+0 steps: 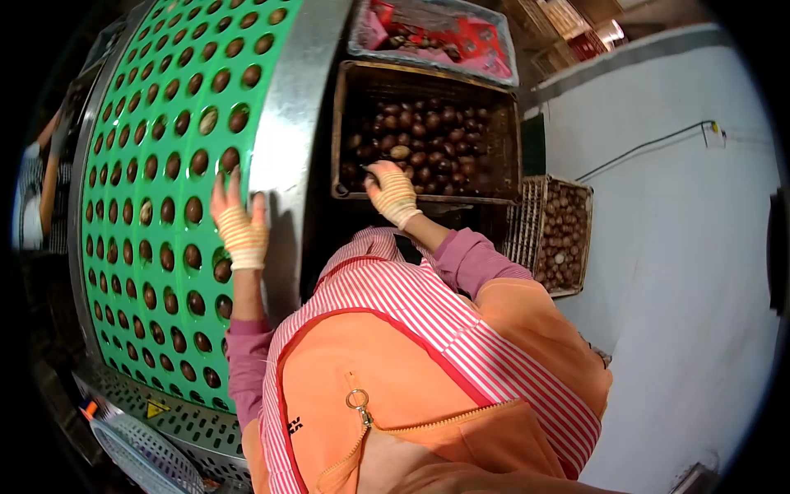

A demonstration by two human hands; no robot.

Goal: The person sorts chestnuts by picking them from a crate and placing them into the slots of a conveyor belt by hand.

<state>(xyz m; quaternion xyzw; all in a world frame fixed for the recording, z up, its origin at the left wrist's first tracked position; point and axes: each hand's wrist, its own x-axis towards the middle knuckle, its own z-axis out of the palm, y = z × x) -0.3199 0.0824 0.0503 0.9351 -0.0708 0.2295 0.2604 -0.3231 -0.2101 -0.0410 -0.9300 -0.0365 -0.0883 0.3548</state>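
My left hand [240, 221], in a striped knit glove with bare fingertips, lies over the right edge of the green belt [220, 132]. Its fingers are stretched out, the tips close to a dark brown round fruit [230, 159] that looks like a passion fruit; contact is unclear. Similar fruits fill most of the belt's round holes. My right hand [390, 191], gloved the same way, reaches over the near rim of a brown crate [428, 199] with its fingers curved and apart. Dark fruits [436, 136] and a paler one [400, 152] lie beside its fingertips.
A smooth metal ledge [288, 123] runs between belt and crate. Behind the crate stands a grey bin [504, 49] with red plastic inside. To the right is another crate [586, 214] of fruits. A blue basket [148, 449] sits lower left. Another person's arm [51, 177] shows far left.
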